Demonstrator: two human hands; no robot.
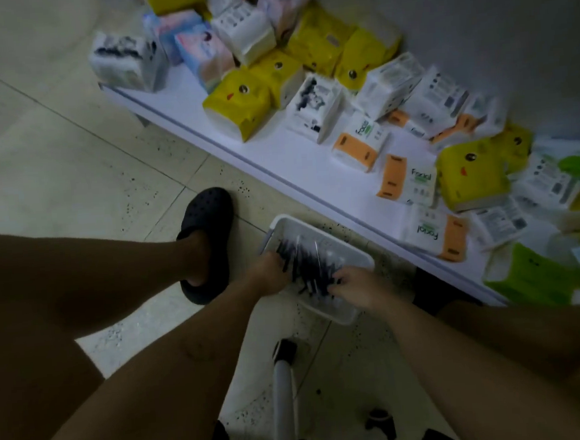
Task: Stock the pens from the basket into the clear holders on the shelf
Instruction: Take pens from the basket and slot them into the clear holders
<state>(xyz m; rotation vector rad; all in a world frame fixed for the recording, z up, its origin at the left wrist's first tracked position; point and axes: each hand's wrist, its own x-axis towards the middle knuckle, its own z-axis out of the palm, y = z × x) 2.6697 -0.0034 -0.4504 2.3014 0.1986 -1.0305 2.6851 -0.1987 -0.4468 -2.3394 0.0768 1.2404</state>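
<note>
- The pens [305, 263] lie in a dark heap in the white basket [343, 245], which sits on the floor at about 1 o'clock from the crouching person's knees.
- The heap sits between the two hands and runs roughly from 10 to 4 o'clock. Blur hides the long axis of any single pen.
- The left hand [268, 273] is at the heap's 8 o'clock side, its fingers curled down round a bunch of pens.
- The right hand [358, 290] is at the 4 o'clock end. Its fingers are bent with the tips among the pens, but I cannot tell whether they clasp any.
- Both hands touch the heap, so neither is the nearer one. The lift will likely be a two-handed gather.
- The surface is pale speckled floor tile [71, 149], with a black clog [206, 225] at 10 o'clock from the basket.
- A low white shelf [227, 135] runs from 11 to 4 o'clock, loaded with tissue packs [239, 103]. No clear holders are in view, so the pens must probably go higher.
</note>
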